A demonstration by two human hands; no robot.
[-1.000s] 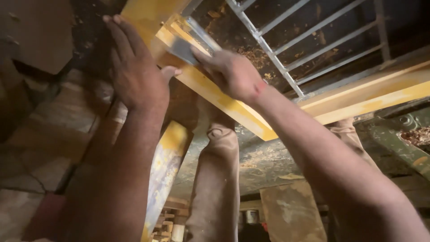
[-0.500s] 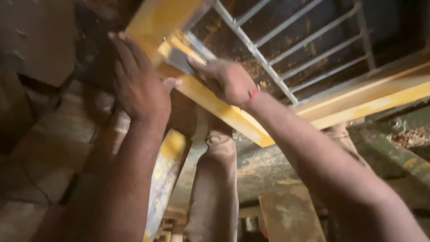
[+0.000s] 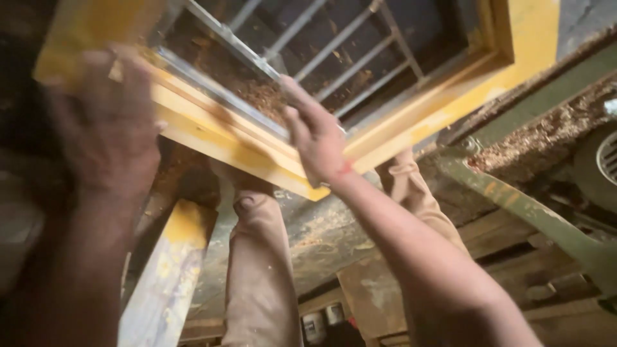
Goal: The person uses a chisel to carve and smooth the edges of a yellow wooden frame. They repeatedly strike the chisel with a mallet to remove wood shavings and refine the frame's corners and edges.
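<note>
Apparently to steady it, the left hand (image 3: 106,128) presses flat, fingers spread, on the yellow frame (image 3: 257,160)'s near rail. The right hand (image 3: 318,138) lies open-fingered beside the frame's metal bars (image 3: 334,51); neither grip closes around anything.

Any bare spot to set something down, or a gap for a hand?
Bare: the dusty floor between the trouser legs, below the yellow frame. Narrow gaps between the grille's metal bars. Crowded: the frame's near rail, under the left hand and right hand; the green machine at right carries sawdust.
</note>
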